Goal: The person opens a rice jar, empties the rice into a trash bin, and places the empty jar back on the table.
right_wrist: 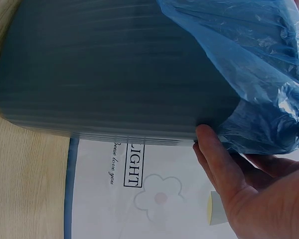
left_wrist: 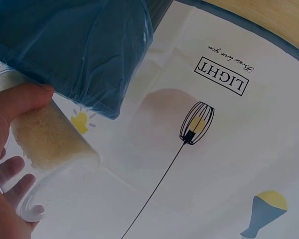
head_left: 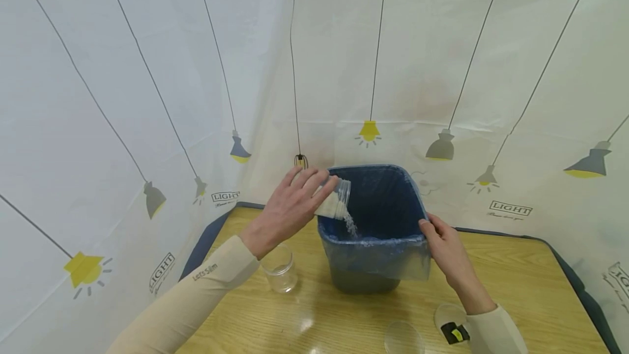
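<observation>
My left hand (head_left: 290, 206) grips a see-through jar (left_wrist: 60, 134) of whitish granules, tipped over the rim of a bin (head_left: 363, 283). A thin stream of granules (head_left: 350, 224) falls from its mouth into the bin. The bin is dark blue-grey and lined with a blue plastic bag (head_left: 393, 258) folded down over the rim. At the bin's right side my right hand (head_left: 449, 255) holds the rim through the bag, thumb on top. In the right wrist view, fingers (right_wrist: 212, 154) of that hand lie against the outer wall. The bin's bottom inside is hidden.
A second see-through jar (head_left: 281, 272) stands on the wooden table (head_left: 530, 283), left of the bin. Near the front lie a see-through round disc (head_left: 404, 338) and another disc with a black-and-yellow piece (head_left: 454, 333). A lamp-printed white sheet (head_left: 334, 70) rises behind the table.
</observation>
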Demonstrator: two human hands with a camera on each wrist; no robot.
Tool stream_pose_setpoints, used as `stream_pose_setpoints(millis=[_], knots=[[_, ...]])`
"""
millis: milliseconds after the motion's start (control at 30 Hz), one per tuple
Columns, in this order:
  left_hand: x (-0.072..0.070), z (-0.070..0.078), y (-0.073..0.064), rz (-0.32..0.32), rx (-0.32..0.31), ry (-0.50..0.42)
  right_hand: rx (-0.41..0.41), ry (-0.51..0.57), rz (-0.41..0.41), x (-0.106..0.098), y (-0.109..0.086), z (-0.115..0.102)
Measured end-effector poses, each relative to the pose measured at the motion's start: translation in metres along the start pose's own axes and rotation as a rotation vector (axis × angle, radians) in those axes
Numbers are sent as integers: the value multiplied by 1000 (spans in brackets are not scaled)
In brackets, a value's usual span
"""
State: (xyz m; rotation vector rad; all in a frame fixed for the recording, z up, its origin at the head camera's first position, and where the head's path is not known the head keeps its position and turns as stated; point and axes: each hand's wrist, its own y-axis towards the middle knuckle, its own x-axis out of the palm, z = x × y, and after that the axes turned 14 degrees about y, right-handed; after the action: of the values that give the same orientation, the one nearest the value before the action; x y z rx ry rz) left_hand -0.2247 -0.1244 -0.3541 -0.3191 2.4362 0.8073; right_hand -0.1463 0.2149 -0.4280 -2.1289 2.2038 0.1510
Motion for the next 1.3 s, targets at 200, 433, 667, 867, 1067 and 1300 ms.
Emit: stream_pose_setpoints(millis=[200, 433, 667, 867, 1067, 1300], knots=[[0, 1, -2, 7, -6, 29, -5, -29, 1, 0, -1, 0], [-2, 1, -3, -4, -7, 32, -13, -30, 1, -1, 0, 2], [0, 2, -3, 9, 1, 30, 0, -34, -6, -1, 0, 2], [0, 2, -3, 0, 9, 33, 6, -19, -4, -1, 0, 2], [0, 2, -3, -5, 14, 29, 5, -16, 1, 0, 0, 3], [-1, 2, -4, -22, 20, 28, -4, -8, -6, -1, 1, 3]])
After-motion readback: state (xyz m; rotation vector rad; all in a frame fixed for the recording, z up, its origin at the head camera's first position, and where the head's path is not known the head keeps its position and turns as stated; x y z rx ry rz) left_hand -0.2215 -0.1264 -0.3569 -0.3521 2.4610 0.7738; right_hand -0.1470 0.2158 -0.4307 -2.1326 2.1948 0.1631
